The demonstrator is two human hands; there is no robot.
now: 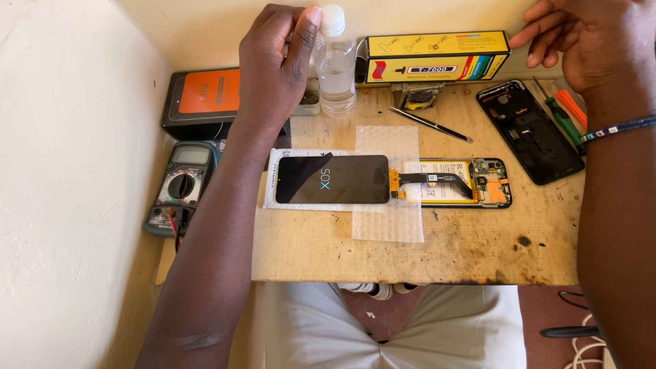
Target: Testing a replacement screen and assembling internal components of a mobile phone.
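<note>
While left hand [277,65] pinches clear bottle [336,65], right hand [588,41] hovers, fingers loosely spread.

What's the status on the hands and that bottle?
Left hand touching clear bottle, upright by yellow box. Right hand open, holding nothing. Phone screen flat on table.

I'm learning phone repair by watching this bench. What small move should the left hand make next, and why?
Probably close the left hand fully around the clear plastic bottle and lift it: the fingers already touch its neck just under the white cap. It stands upright behind the new display, which lies flat, joined by its flex cable to the opened phone.
</note>
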